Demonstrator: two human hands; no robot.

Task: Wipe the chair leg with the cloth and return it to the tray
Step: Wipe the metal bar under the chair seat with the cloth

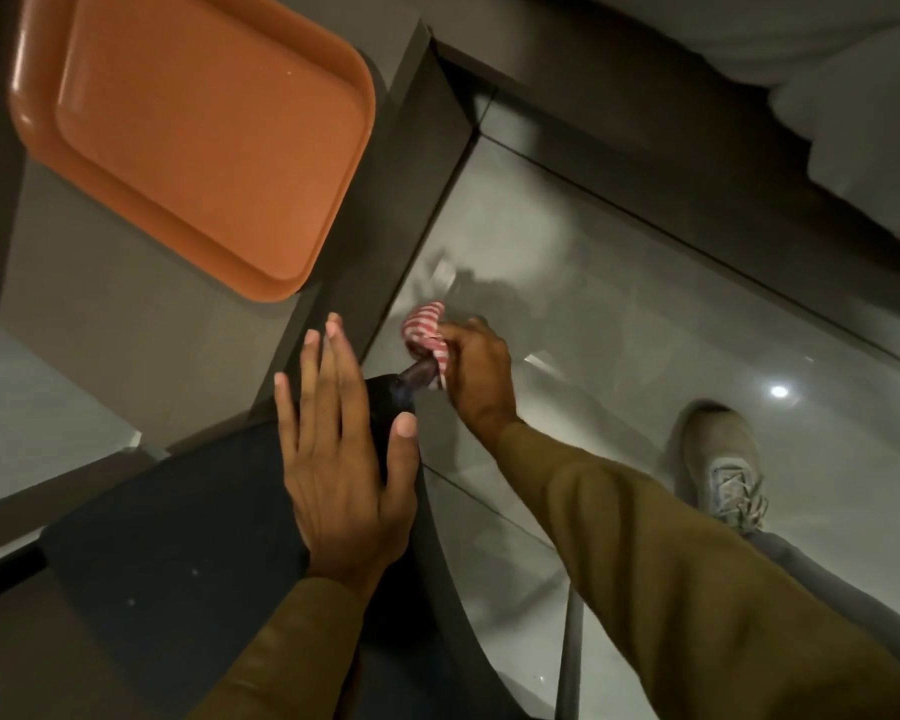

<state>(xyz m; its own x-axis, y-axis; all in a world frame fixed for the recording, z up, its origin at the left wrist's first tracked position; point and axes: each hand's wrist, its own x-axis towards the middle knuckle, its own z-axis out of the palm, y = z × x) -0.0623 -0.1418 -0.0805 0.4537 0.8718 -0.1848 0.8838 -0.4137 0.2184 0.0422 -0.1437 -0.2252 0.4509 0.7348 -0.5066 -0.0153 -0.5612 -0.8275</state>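
Observation:
My right hand point(476, 371) grips a red-and-white striped cloth point(426, 335), bunched around a dark chair leg point(418, 375) that slants down from the chair's corner. My left hand point(341, 454) lies flat with spread fingers on the dark chair seat point(178, 537), holding nothing. An orange tray point(193, 132), with nothing on it, lies on the grey table at the upper left, well above both hands. The lower part of the leg is hidden by the cloth.
The grey table point(141, 324) has a dark edge band that runs down between the tray and the hands. Glossy grey floor tiles point(619, 314) spread to the right. My shoe point(723, 465) stands on them at right. White fabric point(827, 96) fills the upper right corner.

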